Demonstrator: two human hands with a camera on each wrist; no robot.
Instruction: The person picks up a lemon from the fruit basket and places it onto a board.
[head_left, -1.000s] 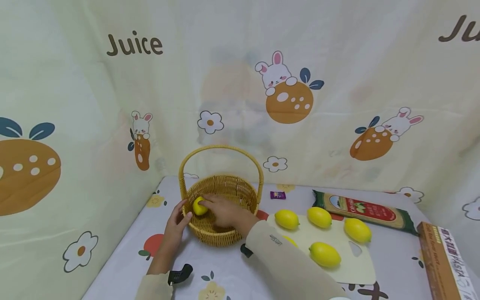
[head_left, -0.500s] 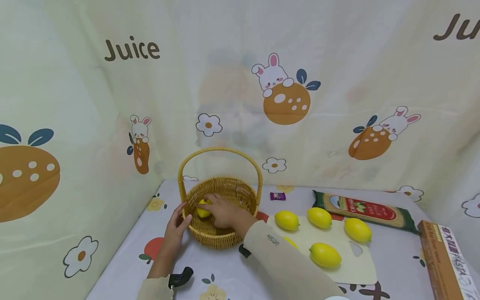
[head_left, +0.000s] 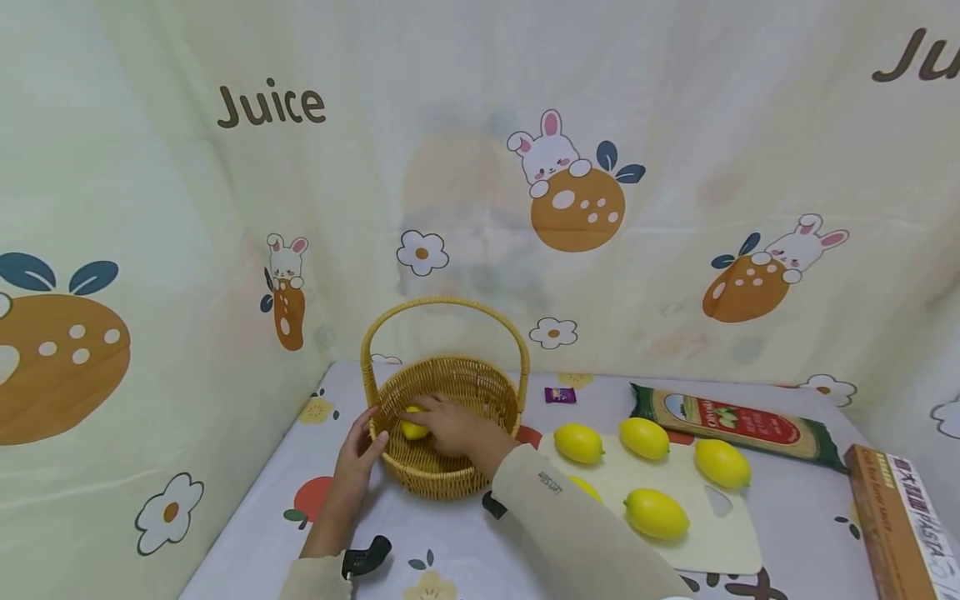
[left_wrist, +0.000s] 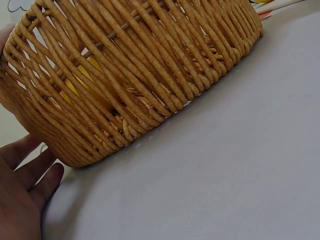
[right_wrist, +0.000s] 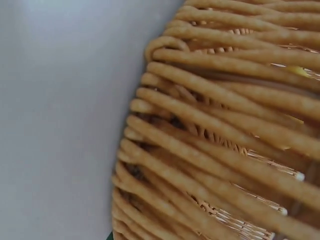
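A wicker basket [head_left: 431, 482] with a tall arched handle stands on the table, left of middle in the head view. My left hand [head_left: 356, 458] grips its left side, thumb near the rim; in the left wrist view, fingers [left_wrist: 45, 182] lie against the woven wall. Inside the basket, my right hand [head_left: 453, 427] reaches over a yellow lemon [head_left: 414, 429] and holds it near the left wall. My palm and some fingers hide part of that lemon. Through the wicker, the left wrist view shows a bit of yellow. No hand appears in the right wrist view, only basket weave.
Several lemons [head_left: 656, 513] lie on a pale cutting board [head_left: 731, 546] at right, one partly behind my right sleeve. Behind them lies a long pasta packet [head_left: 742, 423]. A pasta box [head_left: 896, 517] sits at far right. A small purple packet [head_left: 560, 395] lies beside the basket.
The lemon in the basket has shifted slightly right, away from the left wall, and my right fingers now reach farther over it. My left hand stays on the basket.
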